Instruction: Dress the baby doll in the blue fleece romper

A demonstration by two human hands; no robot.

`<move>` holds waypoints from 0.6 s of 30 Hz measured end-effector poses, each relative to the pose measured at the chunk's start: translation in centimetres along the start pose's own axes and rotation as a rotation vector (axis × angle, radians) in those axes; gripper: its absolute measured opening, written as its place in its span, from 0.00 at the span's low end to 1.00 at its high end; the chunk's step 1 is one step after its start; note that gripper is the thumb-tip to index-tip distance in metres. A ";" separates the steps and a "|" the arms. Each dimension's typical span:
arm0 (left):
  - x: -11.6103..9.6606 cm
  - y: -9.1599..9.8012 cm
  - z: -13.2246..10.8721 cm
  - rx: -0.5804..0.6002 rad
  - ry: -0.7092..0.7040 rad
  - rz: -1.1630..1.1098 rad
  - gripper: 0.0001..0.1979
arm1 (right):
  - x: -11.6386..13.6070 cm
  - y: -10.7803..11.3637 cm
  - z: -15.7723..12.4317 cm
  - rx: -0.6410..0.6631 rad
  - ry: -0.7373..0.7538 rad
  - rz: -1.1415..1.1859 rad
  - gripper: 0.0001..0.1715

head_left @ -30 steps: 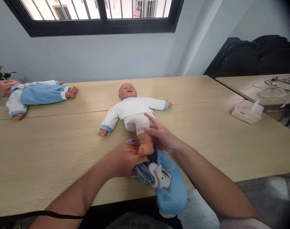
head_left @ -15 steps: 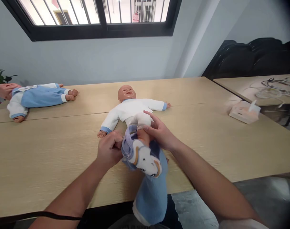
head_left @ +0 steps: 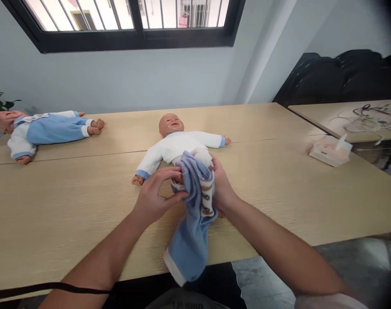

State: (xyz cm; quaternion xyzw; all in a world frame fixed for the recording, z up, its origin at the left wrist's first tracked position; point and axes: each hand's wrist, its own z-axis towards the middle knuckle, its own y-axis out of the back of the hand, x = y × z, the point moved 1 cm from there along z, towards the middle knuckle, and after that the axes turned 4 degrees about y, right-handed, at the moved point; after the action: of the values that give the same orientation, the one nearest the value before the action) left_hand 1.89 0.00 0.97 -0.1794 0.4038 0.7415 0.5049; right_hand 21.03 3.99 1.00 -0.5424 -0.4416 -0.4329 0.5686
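Observation:
A baby doll [head_left: 179,145] in a white, blue-cuffed top lies face up, its head towards the wall and its arms spread. Blue doll overalls [head_left: 190,240] with a white trim and an animal-face patch [head_left: 207,197] are bunched over its lower body, one leg hanging past the table's front edge. My left hand [head_left: 159,191] grips the bunched cloth from the left between thumb and fingers, close to the doll's leg. On the other side, my right hand [head_left: 224,184] is wrapped round the overalls beside the patch; its fingertips are partly hidden.
A second doll [head_left: 53,131] in blue overalls lies at the far left, near a plant [head_left: 0,103]. A tissue box [head_left: 331,151] stands on the right of the table [head_left: 279,189]. Tangled cables [head_left: 372,120] lie on another table, with black chairs [head_left: 340,79] behind.
The overalls have been drawn up over the doll's lower body, and the patch has turned sideways. My left hand has moved up and right; the hanging leg has swung left.

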 end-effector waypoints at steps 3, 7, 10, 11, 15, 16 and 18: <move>0.5 -1.3 -0.7 -0.022 0.142 0.003 0.26 | -0.2 -0.2 -0.2 0.001 -0.042 0.018 0.39; 0.8 -2.3 -1.2 -0.084 0.330 0.079 0.33 | -1.0 -0.5 -0.3 0.041 -0.085 0.019 0.39; 0.9 -2.4 -1.4 -0.035 0.353 -0.005 0.37 | -1.4 -0.3 -0.1 0.015 -0.077 0.055 0.35; 1.0 -2.3 -1.4 -0.005 0.341 -0.074 0.35 | -1.5 -0.2 0.1 -0.002 -0.064 0.070 0.35; 1.1 -2.2 -1.4 0.028 0.377 -0.234 0.21 | -1.2 0.2 0.5 -0.012 -0.031 0.088 0.31; 1.0 -2.3 -1.4 0.007 0.402 -0.204 0.19 | -1.1 0.2 0.6 -0.002 -0.037 0.086 0.31; 0.6 -2.4 -1.3 -0.035 0.430 -0.107 0.18 | -0.9 0.1 0.4 0.016 -0.058 0.076 0.32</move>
State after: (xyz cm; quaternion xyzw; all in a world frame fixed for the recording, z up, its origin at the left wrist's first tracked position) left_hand 3.55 -0.27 -1.25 -0.3634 0.4794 0.6650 0.4426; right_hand 20.90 4.44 0.07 -0.5666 -0.4404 -0.3913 0.5761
